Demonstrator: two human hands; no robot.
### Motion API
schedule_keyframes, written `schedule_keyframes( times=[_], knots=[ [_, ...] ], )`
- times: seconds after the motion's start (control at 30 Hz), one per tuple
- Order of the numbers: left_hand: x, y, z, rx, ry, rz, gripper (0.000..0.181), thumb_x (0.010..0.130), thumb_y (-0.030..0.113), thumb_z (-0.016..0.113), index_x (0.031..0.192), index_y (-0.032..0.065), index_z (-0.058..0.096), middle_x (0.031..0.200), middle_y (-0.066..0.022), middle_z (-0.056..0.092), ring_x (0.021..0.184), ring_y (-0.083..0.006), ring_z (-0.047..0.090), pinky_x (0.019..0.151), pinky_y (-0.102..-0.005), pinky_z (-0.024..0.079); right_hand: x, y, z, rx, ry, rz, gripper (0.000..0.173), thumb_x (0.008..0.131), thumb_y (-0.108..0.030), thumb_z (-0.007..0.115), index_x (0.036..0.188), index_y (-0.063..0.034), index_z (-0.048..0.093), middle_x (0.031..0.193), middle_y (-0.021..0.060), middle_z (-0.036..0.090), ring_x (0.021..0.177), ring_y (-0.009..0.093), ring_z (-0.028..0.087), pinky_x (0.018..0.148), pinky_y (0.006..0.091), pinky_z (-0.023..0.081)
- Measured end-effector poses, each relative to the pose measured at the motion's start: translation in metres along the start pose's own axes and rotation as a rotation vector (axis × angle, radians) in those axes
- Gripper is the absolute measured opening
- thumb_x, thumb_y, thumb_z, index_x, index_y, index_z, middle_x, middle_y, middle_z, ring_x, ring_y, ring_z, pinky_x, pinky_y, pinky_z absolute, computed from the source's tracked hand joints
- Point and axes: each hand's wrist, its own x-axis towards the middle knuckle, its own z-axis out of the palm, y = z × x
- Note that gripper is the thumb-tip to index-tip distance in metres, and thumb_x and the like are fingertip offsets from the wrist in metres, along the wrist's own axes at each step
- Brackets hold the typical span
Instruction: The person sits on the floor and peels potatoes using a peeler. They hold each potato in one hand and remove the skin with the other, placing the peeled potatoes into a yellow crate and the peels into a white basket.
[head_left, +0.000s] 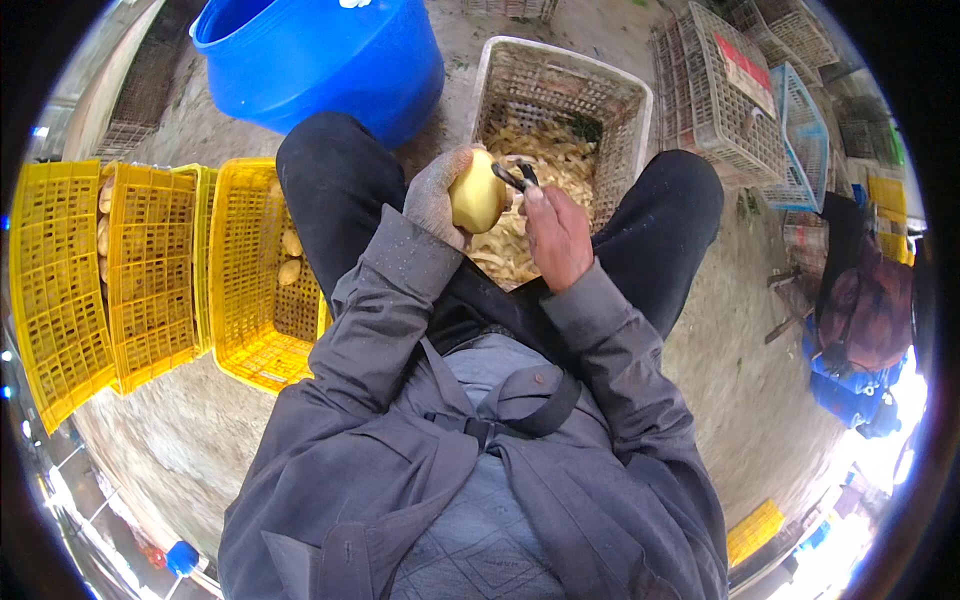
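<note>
In my left hand (437, 196), which wears a speckled knit glove, is a pale yellow peeled potato (478, 192). My bare right hand (559, 234) grips a black-handled peeler (513, 175), its head close to the potato's upper right side; whether it touches cannot be told. Both hands are above a grey-white plastic crate (641, 135) that holds a heap of peelings (547, 150) with a bit of dark greenery. My left palm and fingers are partly hidden behind the potato.
A large blue plastic tub (337, 67) stands beyond my left knee. Yellow crates (255, 300) stand at my left, one with a few potatoes (289, 272). Stacked grey crates (720, 97) and a light blue crate (802, 142) are at the upper right. A person (862, 307) is at the far right.
</note>
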Motion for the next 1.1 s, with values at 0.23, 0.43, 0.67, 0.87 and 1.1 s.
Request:
schedule_keyframes(
  times=[0.23, 0.43, 0.67, 0.87, 1.1],
  knots=[
    [0.006, -0.003, -0.005, -0.042, 0.039, 0.071, 0.033, 0.100, 0.032, 0.056, 0.114, 0.0020, 0.062, 0.100, -0.0150, 0.069, 0.088, -0.0278, 0.070, 0.081, -0.0416, 0.060, 0.009, -0.002, 0.002, -0.139, -0.065, -0.050, 0.039, 0.105, -0.032, 0.054, 0.081, -0.0018, 0.055, 0.062, 0.0000, 0.047, 0.059, 0.011, 0.042, 0.053, 0.0321, 0.034],
    [0.012, 0.012, 0.005, -0.213, 0.370, 0.097, 0.035, 0.099, 0.037, 0.058, 0.110, 0.0039, 0.061, 0.096, -0.0141, 0.068, 0.087, -0.0335, 0.068, 0.080, -0.0502, 0.060, -0.047, 0.010, 0.012, -0.275, -0.084, -0.061, 0.037, 0.103, -0.030, 0.057, 0.083, 0.0012, 0.051, 0.063, 0.0141, 0.047, 0.058, 0.022, 0.045, 0.057, 0.0407, 0.040],
    [0.009, 0.006, -0.002, -0.130, 0.153, 0.084, 0.036, 0.099, 0.036, 0.057, 0.114, 0.0037, 0.060, 0.099, -0.0148, 0.068, 0.093, -0.0334, 0.069, 0.083, -0.0497, 0.060, -0.027, -0.022, 0.000, -0.232, 0.044, -0.113, 0.030, 0.103, -0.028, 0.056, 0.095, 0.0015, 0.057, 0.066, 0.0176, 0.051, 0.060, 0.028, 0.052, 0.056, 0.0415, 0.040],
    [0.015, -0.003, -0.014, -0.002, 0.029, 0.230, 0.029, 0.098, 0.023, 0.057, 0.114, -0.0009, 0.063, 0.102, -0.0136, 0.068, 0.092, -0.0259, 0.069, 0.082, -0.0386, 0.058, 0.002, -0.040, 0.012, -0.413, 0.070, -0.175, 0.034, 0.100, -0.031, 0.060, 0.086, -0.0002, 0.052, 0.068, 0.0257, 0.059, 0.065, 0.047, 0.060, 0.058, 0.0513, 0.044],
    [0.028, 0.000, -0.029, -0.091, 0.154, 0.116, 0.038, 0.099, 0.036, 0.057, 0.118, 0.0026, 0.058, 0.097, -0.0163, 0.067, 0.089, -0.0339, 0.068, 0.082, -0.0493, 0.059, -0.039, -0.028, 0.019, -0.422, -0.058, -0.271, 0.030, 0.099, -0.025, 0.062, 0.087, 0.0008, 0.053, 0.070, 0.0261, 0.059, 0.067, 0.047, 0.061, 0.059, 0.0515, 0.045]
  ],
)
